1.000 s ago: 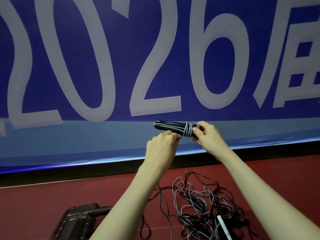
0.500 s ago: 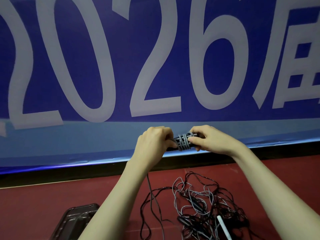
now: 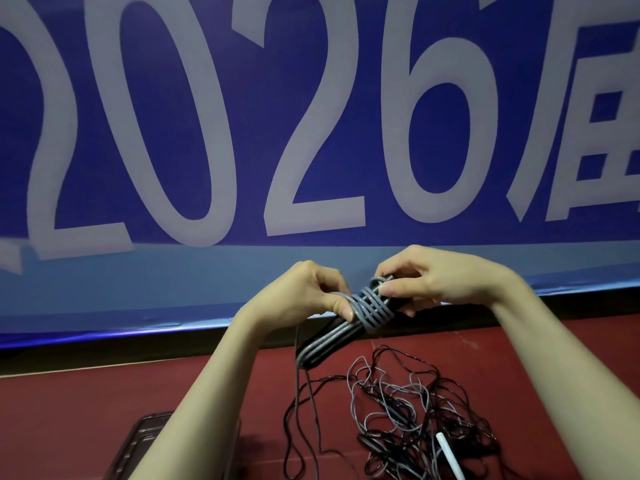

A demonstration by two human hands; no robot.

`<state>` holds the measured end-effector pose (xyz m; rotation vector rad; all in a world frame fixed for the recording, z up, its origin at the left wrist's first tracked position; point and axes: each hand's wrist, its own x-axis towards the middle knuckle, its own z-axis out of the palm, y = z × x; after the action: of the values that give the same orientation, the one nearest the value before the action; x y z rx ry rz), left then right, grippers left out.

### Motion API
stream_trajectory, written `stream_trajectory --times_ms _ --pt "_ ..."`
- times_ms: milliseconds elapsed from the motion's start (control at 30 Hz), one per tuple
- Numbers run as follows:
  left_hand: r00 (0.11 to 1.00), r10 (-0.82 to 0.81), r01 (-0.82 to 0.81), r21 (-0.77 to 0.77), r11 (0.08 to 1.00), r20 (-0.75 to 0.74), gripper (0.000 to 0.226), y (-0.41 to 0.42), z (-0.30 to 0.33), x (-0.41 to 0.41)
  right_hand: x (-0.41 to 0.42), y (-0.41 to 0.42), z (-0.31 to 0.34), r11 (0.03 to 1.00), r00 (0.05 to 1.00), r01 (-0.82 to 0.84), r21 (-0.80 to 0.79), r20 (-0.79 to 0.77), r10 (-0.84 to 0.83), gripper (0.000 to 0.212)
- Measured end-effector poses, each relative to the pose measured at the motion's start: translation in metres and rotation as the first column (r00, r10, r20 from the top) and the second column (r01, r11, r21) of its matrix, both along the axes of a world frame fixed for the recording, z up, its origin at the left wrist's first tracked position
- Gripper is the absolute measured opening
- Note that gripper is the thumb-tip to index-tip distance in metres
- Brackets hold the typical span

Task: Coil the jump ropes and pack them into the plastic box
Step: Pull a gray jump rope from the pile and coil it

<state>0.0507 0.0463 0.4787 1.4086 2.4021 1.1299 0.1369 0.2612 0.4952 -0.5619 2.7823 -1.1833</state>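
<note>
Blue banner (image 3: 104,289) behind, the right hand (image 3: 440,278) pinches the handles while the left hand (image 3: 304,296) presses the grey jump rope (image 3: 367,306) wraps. A slipped thumb could unwind them onto the tangled ropes (image 3: 415,417), right of the plastic box (image 3: 138,445).

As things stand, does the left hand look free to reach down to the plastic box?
Probably not yet. The left hand is pinching the gray wraps of the coiled jump rope, which the right hand also holds. The plastic box sits below the left forearm, nothing blocking it.
</note>
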Motion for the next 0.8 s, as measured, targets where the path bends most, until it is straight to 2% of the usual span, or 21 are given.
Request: stream_trajectory --times_ms 167,267,300,400,467,533,633,700,800 --pt "0.987 -0.054 0.022 0.207 0.978 0.153 0.025 -0.004 -0.002 -0.001 0.000 0.001 0.003 0.986 0.992 -0.094 -0.135 -0.098 0.081 0.045" --pt "0.979 -0.089 0.024 0.334 0.942 0.182 0.060 0.004 -0.005 -0.001 0.000 0.002 0.003 0.976 0.984 -0.117 -0.182 -0.155 0.089 0.048" --pt "0.977 -0.094 0.017 0.367 0.930 0.193 0.064 0.007 -0.006 -0.001 0.000 0.002 0.003 0.975 0.981 -0.118 -0.188 -0.173 0.085 0.044" --pt "0.954 -0.078 -0.068 0.462 0.884 0.289 0.040 0.015 -0.008 -0.002 -0.001 0.001 0.003 0.975 0.974 -0.096 -0.202 -0.220 0.050 0.033" --pt "0.922 -0.110 -0.104 0.512 0.853 0.371 0.040 0.018 -0.011 -0.004 -0.002 -0.001 0.002 0.975 0.970 -0.074 -0.210 -0.244 0.021 0.029" --pt "0.869 -0.123 -0.182 0.541 0.821 0.480 0.042 0.021 -0.010 -0.004 -0.004 -0.005 0.001 0.971 0.967 -0.051 -0.232 -0.254 -0.010 0.024" --pt "0.724 -0.161 -0.295 0.511 0.807 0.671 0.044 0.025 -0.005 -0.001 -0.006 -0.012 -0.001 0.962 0.960 0.008 -0.274 -0.267 -0.084 0.020" --pt "0.640 -0.183 -0.366 0.506 0.781 0.746 0.043 0.029 -0.004 0.002 -0.008 -0.016 -0.002 0.952 0.955 0.027 -0.306 -0.273 -0.115 0.020" --pt "0.568 -0.156 -0.484 0.481 0.731 0.808 0.036 0.034 -0.002 0.006 -0.009 -0.019 -0.003 0.937 0.954 0.049 -0.345 -0.262 -0.146 0.022"
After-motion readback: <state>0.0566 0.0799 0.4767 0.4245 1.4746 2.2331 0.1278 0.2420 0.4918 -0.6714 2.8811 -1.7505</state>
